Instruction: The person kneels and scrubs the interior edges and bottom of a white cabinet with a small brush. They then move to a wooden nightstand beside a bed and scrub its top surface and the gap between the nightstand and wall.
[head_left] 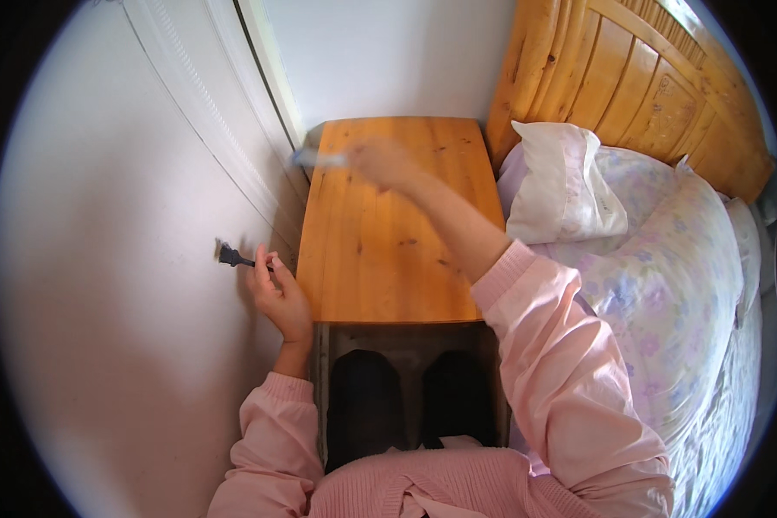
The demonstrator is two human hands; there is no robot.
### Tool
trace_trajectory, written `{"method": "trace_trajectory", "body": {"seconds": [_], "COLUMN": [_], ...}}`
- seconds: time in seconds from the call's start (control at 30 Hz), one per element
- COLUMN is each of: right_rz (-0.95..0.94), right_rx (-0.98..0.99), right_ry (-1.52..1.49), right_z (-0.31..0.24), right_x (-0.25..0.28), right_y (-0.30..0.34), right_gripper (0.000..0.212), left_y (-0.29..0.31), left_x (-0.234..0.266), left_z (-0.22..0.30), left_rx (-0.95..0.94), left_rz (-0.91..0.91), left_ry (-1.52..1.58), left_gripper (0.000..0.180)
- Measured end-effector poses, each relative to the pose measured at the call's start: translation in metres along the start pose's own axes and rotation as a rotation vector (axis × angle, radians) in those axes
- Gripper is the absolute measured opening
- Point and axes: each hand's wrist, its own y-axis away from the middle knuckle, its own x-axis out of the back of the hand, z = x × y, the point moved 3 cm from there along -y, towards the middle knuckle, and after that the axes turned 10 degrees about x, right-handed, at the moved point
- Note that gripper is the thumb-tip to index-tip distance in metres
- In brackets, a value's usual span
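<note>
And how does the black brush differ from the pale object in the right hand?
The brush is black; the pale object is whitish with a bluish end. The brush's bristles show; the pale object is too blurred to identify. The brush appears left of the wooden tabletop; the pale object overlaps its left edge. Both point leftward, held by left hand and right hand respectively.

Home bedroom: wooden headboard [623, 76], floral bedding [660, 289]
</note>
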Motion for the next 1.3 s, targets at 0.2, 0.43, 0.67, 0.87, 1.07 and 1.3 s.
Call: {"method": "trace_trajectory", "body": {"seconds": [0.2, 0.43, 0.67, 0.87, 1.07, 1.3], "right_rz": [0.180, -0.025, 0.165, -0.234, 0.195, -0.044], "right_rx": [-0.219, -0.032, -0.085, 0.238, -0.070, 0.120], "right_ry": [0.787, 0.465, 0.599, 0.431, 0.783, 0.798], "right_z": [0.027, -0.001, 0.030, 0.007, 0.040, 0.023], "right_x": [0.053, -0.013, -0.001, -0.058, 0.008, -0.023], "right_y": [-0.003, -0.039, -0.058, -0.069, -0.082, -0.108], "right_gripper": [0.026, 0.029, 0.027, 0.028, 0.024, 0.026], "left_y": [0.001, -0.001, 0.001, 0.000, 0.000, 0.001], "left_x": [0.001, 0.001, 0.000, 0.000, 0.001, 0.002], "left_z": [0.003, 0.006, 0.004, 0.007, 0.004, 0.007], "left_rx": [0.005, 0.011, 0.032, 0.021, 0.069, 0.081], "left_rz": [-0.024, -0.031, -0.046, -0.031, -0.059, -0.066], "left_ry": [0.006, 0.023, 0.033, 0.060, 0.037, 0.043], "left_gripper": [0.031, 0.032, 0.032, 0.032, 0.033, 0.034]}}
